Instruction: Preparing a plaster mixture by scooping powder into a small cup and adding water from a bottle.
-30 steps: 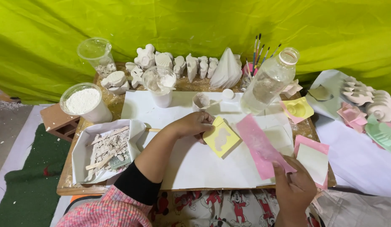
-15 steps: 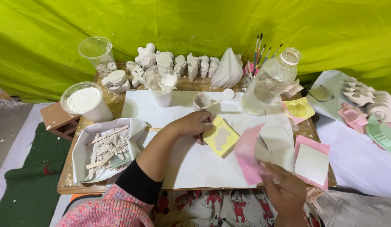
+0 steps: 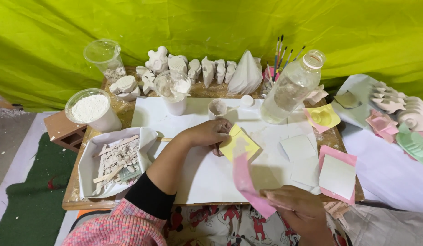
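A pink mould at six o'clock, a yellow mould at centre, white powder in a tub at nine o'clock, a lime-green cloth at twelve, and a pink-checked sleeve at seven.

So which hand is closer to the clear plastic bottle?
Left. The left hand rests on the yellow mould, below-left of the bottle; the right hand holds a pink mould at the table's near edge.
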